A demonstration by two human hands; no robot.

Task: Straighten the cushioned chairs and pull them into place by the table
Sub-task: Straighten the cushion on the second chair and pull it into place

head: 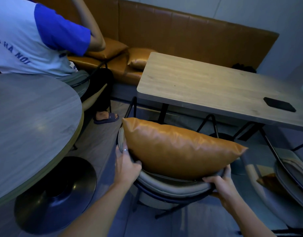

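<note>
A grey padded chair (pixel 173 187) with a black metal frame stands in front of me, its seat facing the rectangular wooden table (pixel 207 86). An orange leather cushion (pixel 178 149) leans upright against the inside of its backrest. My left hand (pixel 126 165) grips the left end of the backrest rim. My right hand (pixel 221 183) grips the right end of the same rim. A second grey chair (pixel 291 180) stands at the right, partly cut off by the frame edge, with an orange cushion (pixel 268 182) on it.
A round grey table (pixel 27 127) on a black disc base (pixel 56 195) stands close on the left. A person in a blue and white shirt (pixel 32 36) sits behind it. An orange bench (pixel 181 35) with cushions runs along the wall. A black phone (pixel 279 104) lies on the wooden table.
</note>
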